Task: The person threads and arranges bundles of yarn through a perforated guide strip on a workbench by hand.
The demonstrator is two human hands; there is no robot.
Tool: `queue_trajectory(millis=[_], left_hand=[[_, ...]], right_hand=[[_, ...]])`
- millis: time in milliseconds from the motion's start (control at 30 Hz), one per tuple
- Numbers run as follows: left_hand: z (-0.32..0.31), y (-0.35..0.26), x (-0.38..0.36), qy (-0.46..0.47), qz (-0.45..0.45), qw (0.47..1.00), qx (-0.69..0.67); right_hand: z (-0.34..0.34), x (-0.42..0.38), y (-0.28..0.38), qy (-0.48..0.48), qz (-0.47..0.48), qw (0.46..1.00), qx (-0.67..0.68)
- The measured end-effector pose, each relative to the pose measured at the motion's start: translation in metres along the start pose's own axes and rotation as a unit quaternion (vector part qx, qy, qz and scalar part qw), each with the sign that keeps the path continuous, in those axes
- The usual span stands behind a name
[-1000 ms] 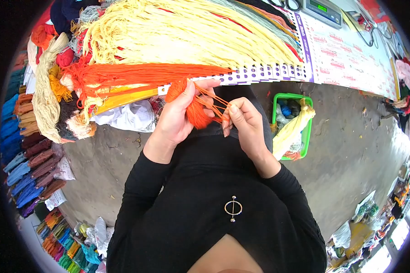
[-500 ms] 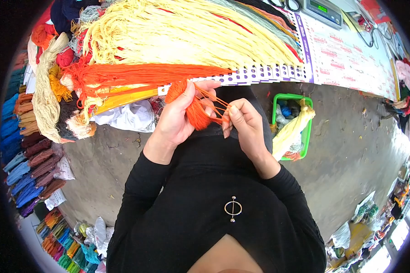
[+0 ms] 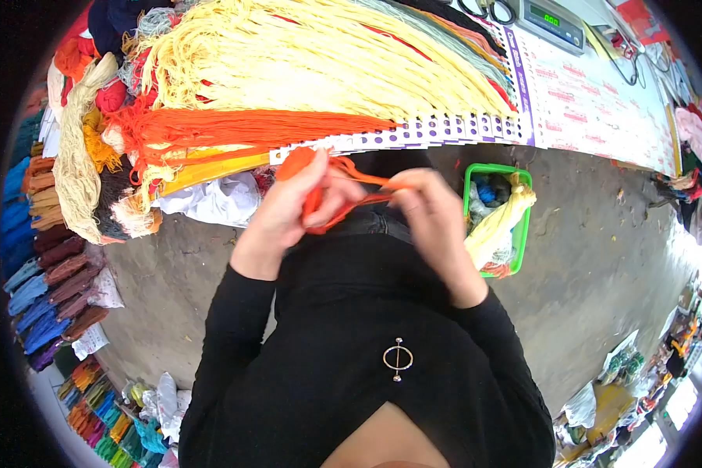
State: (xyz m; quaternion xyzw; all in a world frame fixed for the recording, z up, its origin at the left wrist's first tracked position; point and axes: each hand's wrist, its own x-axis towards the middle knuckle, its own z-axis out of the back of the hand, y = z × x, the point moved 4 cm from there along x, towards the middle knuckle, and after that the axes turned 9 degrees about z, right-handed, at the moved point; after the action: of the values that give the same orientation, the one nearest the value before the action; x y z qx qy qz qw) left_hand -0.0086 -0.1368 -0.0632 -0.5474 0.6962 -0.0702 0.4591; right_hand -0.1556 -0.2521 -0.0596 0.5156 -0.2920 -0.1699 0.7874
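The left hand is closed round the orange yarn, its fingers hiding much of it. The right hand, apart to the right, is blurred; it seems to pinch the strands drawn between the two. Farther right, a yellow bundle partly hides the contents of a green basket. Beyond the hands lie orange skeins, then cream threads; a scale is cut off at the far edge.
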Motion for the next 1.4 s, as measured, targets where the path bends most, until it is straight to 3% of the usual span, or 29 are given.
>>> queue_trajectory(millis=[33, 67, 100, 133, 167, 200, 233, 267, 300, 333, 400, 467, 500, 567, 633, 700, 767, 833, 867, 1000, 1100, 1267, 1400], left_hand=[[0.013, 0.002, -0.01, 0.04, 0.068, 0.996, -0.042], [0.037, 0.001, -0.018, 0.008, 0.023, 0.997, -0.075], [0.057, -0.009, -0.029, 0.039, -0.021, 0.992, -0.115], [0.084, -0.015, -0.047, -0.118, -0.034, 0.973, -0.197], [0.112, -0.022, -0.066, -0.124, -0.085, 0.96, -0.237], [0.144, -0.028, -0.086, -0.128, -0.134, 0.943, -0.275], [0.17, -0.033, -0.105, -0.109, -0.179, 0.93, -0.301], [0.202, -0.035, -0.13, -0.208, -0.224, 0.905, -0.297], [0.232, -0.04, -0.154, -0.23, -0.267, 0.879, -0.32], [0.262, -0.045, -0.177, -0.25, -0.31, 0.851, -0.342], [0.306, -0.05, -0.22, -0.164, -0.415, 0.814, -0.373], [0.26, -0.069, -0.224, -0.078, -0.466, 0.818, -0.328], [0.211, -0.078, -0.212, -0.034, -0.467, 0.83, -0.302], [0.137, -0.081, -0.17, 0.036, -0.437, 0.848, -0.297], [0.097, -0.075, -0.116, 0.086, -0.384, 0.881, -0.262], [0.068, -0.051, -0.061, -0.058, -0.312, 0.933, -0.171], [0.021, -0.036, -0.019, -0.05, -0.189, 0.968, -0.157], [-0.005, -0.024, 0.016, -0.001, -0.13, 0.989, -0.069], [-0.013, -0.02, 0.027, 0.007, -0.097, 0.994, -0.043], [-0.029, -0.008, 0.06, -0.033, 0.036, 0.998, -0.046], [-0.031, -0.008, 0.071, -0.042, 0.066, 0.996, -0.041], [-0.028, -0.009, 0.087, -0.068, 0.087, 0.994, -0.002], [-0.042, -0.01, 0.092, -0.124, 0.046, 0.984, 0.122]], right_hand=[[0.023, 0.008, 0.007, -0.034, 0.059, 0.996, -0.06], [0.043, 0.003, -0.013, -0.096, -0.017, 0.994, 0.055], [0.07, 0.007, -0.01, -0.145, -0.043, 0.984, 0.091], [0.095, 0.004, -0.024, -0.216, -0.031, 0.909, 0.356], [0.125, 0.001, -0.032, -0.233, -0.037, 0.872, 0.428], [0.155, -0.006, -0.044, -0.299, -0.065, 0.792, 0.529], [0.184, -0.006, -0.054, -0.263, -0.011, 0.735, 0.624], [0.217, -0.009, -0.066, -0.266, 0.0, 0.695, 0.668], [0.247, -0.011, -0.073, -0.251, 0.001, 0.728, 0.637], [0.286, -0.021, -0.085, -0.339, -0.001, 0.729, 0.594], [0.396, -0.051, -0.129, -0.355, 0.07, 0.744, 0.562], [0.487, -0.091, -0.139, -0.404, 0.133, 0.813, 0.397], [0.443, -0.084, -0.095, -0.401, 0.132, 0.815, 0.396], [0.386, -0.023, -0.046, -0.445, 0.042, 0.868, 0.216], [0.29, 0.011, -0.029, -0.413, -0.07, 0.907, 0.042], [0.21, 0.029, -0.026, -0.246, -0.135, 0.949, -0.147], [0.147, 0.041, -0.052, -0.082, -0.083, 0.992, -0.043], [0.094, 0.05, -0.049, 0.024, -0.03, 0.997, -0.06], [0.076, 0.053, -0.056, 0.045, -0.058, 0.996, -0.051], [0.049, 0.065, -0.07, 0.088, -0.087, 0.99, -0.064], [0.046, 0.067, -0.078, 0.095, -0.105, 0.987, -0.082], [0.044, 0.066, -0.084, 0.068, -0.091, 0.985, -0.127], [0.041, 0.064, -0.079, 0.028, -0.058, 0.979, -0.194]])
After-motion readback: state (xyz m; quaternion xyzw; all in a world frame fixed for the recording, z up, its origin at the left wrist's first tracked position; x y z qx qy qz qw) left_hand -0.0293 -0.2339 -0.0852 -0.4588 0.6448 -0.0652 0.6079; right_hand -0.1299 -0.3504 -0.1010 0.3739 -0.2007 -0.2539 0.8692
